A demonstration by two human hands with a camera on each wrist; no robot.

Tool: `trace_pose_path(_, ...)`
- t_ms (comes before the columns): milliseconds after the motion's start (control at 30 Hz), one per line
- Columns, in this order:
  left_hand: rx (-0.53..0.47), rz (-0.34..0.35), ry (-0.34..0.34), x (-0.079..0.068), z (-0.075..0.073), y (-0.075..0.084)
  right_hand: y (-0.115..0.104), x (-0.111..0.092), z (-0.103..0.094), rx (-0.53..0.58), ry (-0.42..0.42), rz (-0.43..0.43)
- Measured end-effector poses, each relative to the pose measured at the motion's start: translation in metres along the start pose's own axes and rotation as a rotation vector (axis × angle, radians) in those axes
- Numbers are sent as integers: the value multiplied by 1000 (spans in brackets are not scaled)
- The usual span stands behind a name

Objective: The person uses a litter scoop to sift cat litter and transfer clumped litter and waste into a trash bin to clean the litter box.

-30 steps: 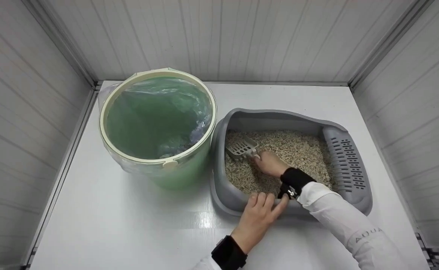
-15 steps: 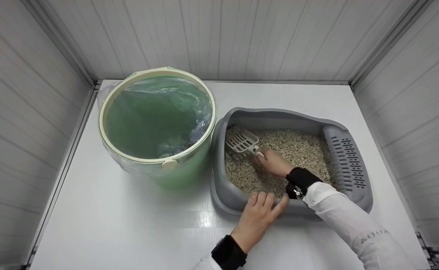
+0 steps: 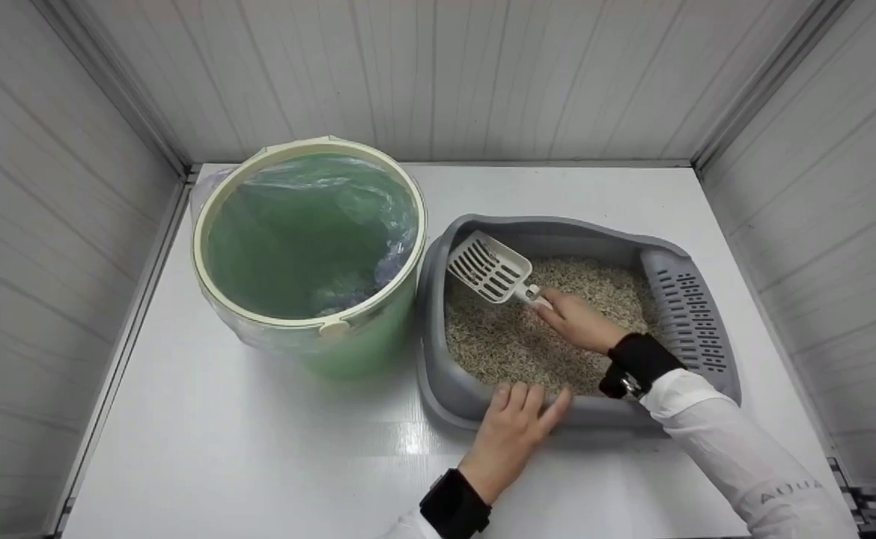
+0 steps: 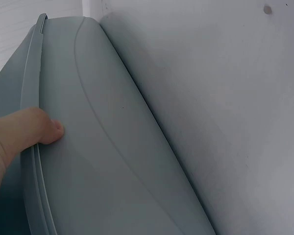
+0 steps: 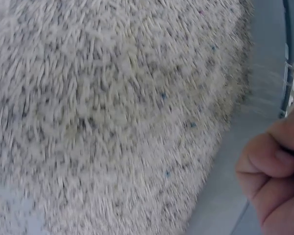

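Note:
A pale slotted litter scoop [image 3: 492, 268] is raised over the back left of a grey litter box [image 3: 457, 382]. My right hand [image 3: 576, 322] grips its handle, fingers curled in the right wrist view. Small dark bits show among the slots. Pellet litter [image 3: 509, 352] covers the box floor and fills most of the right wrist view. My left hand [image 3: 509, 438] holds the near rim of the box. The left wrist view shows the thumb [image 4: 44, 129] bent over the rim onto the wall.
Left of the box stands a green bucket [image 3: 197, 254] with a cream rim, lined with a clear plastic bag [image 3: 311, 178]. Crumpled plastic lies inside it. A slotted grey step [image 3: 689, 314] forms the box's right end. Panelled walls [image 3: 468, 82] enclose the white table [image 3: 206, 449].
My right hand has lifted the scoop out of the litter and drawn it back slightly rightward, so its slotted face shows more fully. My left hand keeps its place on the rim.

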State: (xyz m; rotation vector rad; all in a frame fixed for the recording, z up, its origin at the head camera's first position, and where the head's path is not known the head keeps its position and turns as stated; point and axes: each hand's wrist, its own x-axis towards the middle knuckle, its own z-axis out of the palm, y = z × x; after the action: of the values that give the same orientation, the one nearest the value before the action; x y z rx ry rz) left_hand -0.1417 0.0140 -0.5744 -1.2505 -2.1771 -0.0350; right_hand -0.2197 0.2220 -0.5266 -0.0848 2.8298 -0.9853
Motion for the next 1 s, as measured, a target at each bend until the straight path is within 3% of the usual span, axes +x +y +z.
trace_pose_path(233, -22, -13, 23, -1, 2, -1, 3, -16, -19, -9, 7, -18)
trace_pose_path(567, -30, 6, -39, 1, -2, -1, 2, -26, -37, -62, -19, -20)
trace_pose_path(867, -4, 4, 4, 0, 0, 0, 6, -31, -44, -170, 25, -58)
trace_pose_path(1000, -8, 2, 7, 0, 0, 0, 8, -32, -45, -163, 23, -49)
